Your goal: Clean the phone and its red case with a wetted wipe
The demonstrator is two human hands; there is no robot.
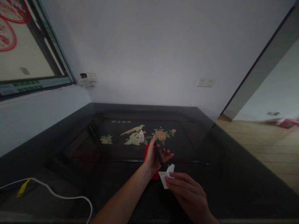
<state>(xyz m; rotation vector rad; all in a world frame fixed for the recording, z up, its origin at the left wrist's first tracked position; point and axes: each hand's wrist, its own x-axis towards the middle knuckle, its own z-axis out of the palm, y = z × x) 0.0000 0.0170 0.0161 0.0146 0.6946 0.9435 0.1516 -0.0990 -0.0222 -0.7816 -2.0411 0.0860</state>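
At far left on the dark worktop [70, 146]: a white cable [58, 196] with a yellow tag [22, 188], well clear of the work and best left so. Further right, near the painted flowers under the glass: a small white dropper bottle [141, 136], upright, just beyond the fingers; worth keeping the wrist off it. Over a red flat thing [146, 154] lying on the worktop: left hand [157, 157], palm up, fingers loosely curled around a thin dark object [159, 157], too dim to name for sure. To the right and nearer: right hand [187, 189], fingertips pinched shut on a small white tissue [166, 176] touching the lower end of that dark object. Judged best done by holding the dark object steady, wiping along its length with light pressure, and keeping a clean fold of tissue against it
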